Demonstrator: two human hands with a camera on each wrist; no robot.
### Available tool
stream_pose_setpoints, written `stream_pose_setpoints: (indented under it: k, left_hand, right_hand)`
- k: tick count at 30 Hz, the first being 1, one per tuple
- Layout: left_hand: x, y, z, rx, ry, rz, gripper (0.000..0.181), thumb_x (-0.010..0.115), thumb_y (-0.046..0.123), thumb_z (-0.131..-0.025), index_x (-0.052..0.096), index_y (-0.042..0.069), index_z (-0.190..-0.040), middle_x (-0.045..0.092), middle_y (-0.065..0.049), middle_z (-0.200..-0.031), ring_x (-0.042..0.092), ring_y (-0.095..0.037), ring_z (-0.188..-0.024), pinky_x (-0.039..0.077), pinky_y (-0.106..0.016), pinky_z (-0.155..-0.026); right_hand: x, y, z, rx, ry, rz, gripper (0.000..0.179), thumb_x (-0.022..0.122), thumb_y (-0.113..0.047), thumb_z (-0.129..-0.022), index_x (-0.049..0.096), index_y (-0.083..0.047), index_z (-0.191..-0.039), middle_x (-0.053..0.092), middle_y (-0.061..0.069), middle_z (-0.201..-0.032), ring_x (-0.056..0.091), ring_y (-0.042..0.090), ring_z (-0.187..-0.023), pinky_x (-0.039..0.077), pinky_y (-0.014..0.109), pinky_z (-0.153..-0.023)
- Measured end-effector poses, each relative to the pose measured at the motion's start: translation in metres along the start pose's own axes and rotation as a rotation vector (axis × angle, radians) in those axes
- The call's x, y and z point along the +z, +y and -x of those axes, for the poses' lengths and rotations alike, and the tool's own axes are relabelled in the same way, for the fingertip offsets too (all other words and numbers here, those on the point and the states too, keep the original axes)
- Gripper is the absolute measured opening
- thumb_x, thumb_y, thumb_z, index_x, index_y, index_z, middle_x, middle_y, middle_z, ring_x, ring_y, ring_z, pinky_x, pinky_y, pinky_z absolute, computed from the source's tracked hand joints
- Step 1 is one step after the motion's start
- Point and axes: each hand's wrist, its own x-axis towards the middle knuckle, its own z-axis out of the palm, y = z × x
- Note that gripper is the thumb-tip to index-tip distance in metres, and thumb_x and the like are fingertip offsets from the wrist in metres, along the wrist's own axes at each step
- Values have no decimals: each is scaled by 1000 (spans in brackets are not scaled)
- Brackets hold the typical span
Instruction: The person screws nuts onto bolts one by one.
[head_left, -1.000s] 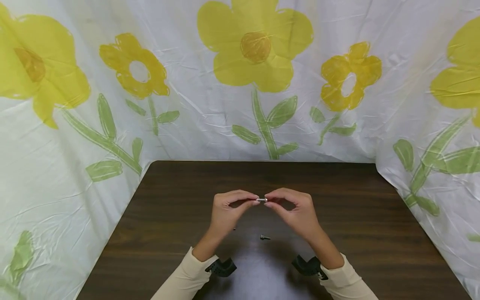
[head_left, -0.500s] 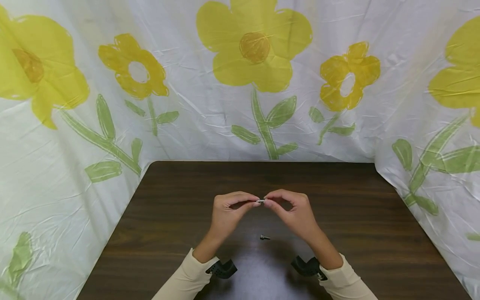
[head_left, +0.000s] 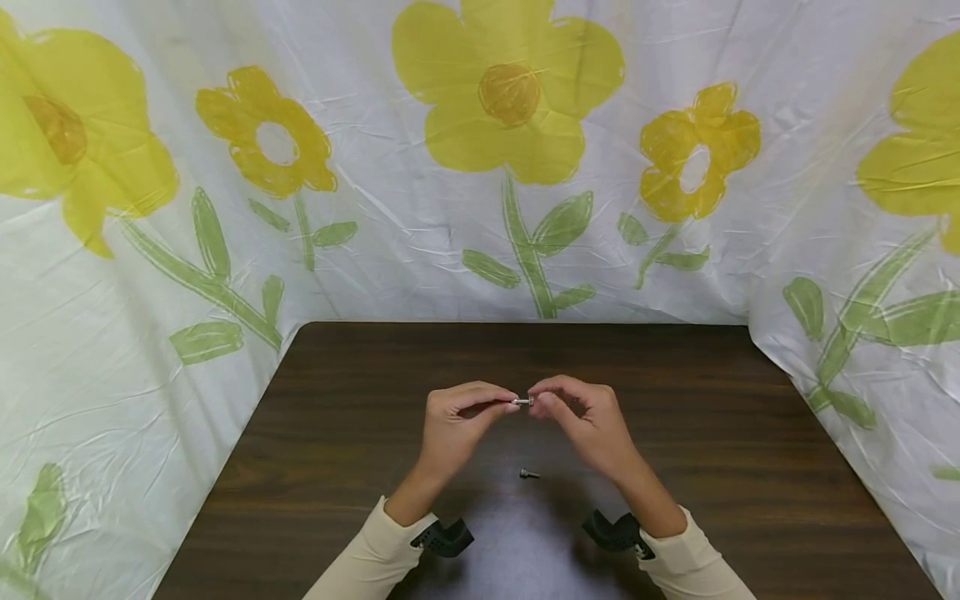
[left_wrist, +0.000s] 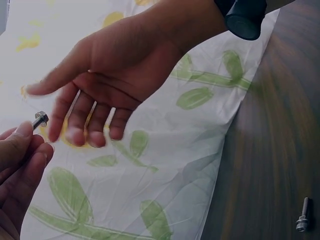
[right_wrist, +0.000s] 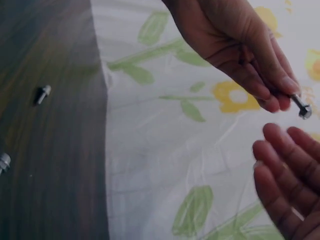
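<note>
My left hand (head_left: pixel 454 423) pinches a small silver bolt (head_left: pixel 522 402) by the end of its shank, thumb against fingertips, above the table. The bolt lies about level, its wide hex end (left_wrist: pixel 42 118) pointing toward my right hand (head_left: pixel 588 421). In the left wrist view, the thumb and fingers of my right hand stand apart beside that hex end, gripping nothing. The right wrist view shows the same bolt (right_wrist: pixel 302 106) and the loosely bent fingers (right_wrist: pixel 280 185) of my right hand below it. Another bolt (head_left: pixel 528 474) with a thick collar lies on the table under my hands.
The dark wood-grain table (head_left: pixel 360 358) spans the area below. In the right wrist view, one bolt (right_wrist: pixel 44 94) lies on it and part of a second bolt (right_wrist: pixel 4 162) shows at the left edge. A white flowered curtain (head_left: pixel 390 250) hangs behind the table and along its sides.
Half a second ago my right thumb and fingers covered the bolt's wide end; now they have parted and it shows again. My left hand keeps its pinch, nearly still.
</note>
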Motion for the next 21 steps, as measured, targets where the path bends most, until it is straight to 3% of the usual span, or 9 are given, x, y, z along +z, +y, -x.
stream_pose_setpoints:
  k: [5,12,21]
  left_hand:
    - [-1,-1,-1,10,10,-1,17,79,-13,-79,78,-2,-91,76,-13,-87,73,-18,-77,61,-31,-65]
    - [-2,-2,-1,11,1,23,21,77,-18,-78,78,-3,-92,76,-14,-87,74,-19,-79,61,-32,-66]
    - [-2,-2,-2,6,-16,44,13,77,-12,-82,78,-3,-92,76,-14,-87,74,-28,-77,61,-34,-67]
  right_hand:
    - [-2,-1,-1,-53,10,29,38,82,7,-81,73,-8,-115,76,6,-100,73,16,-85,60,32,-72]
    - [-1,0,-2,-127,30,2,34,80,11,-79,76,-7,-107,76,8,-97,72,17,-85,59,26,-73]
    - [0,-26,-9,-79,21,9,23,76,18,-79,75,3,-96,75,12,-91,72,17,-82,57,21,-73]
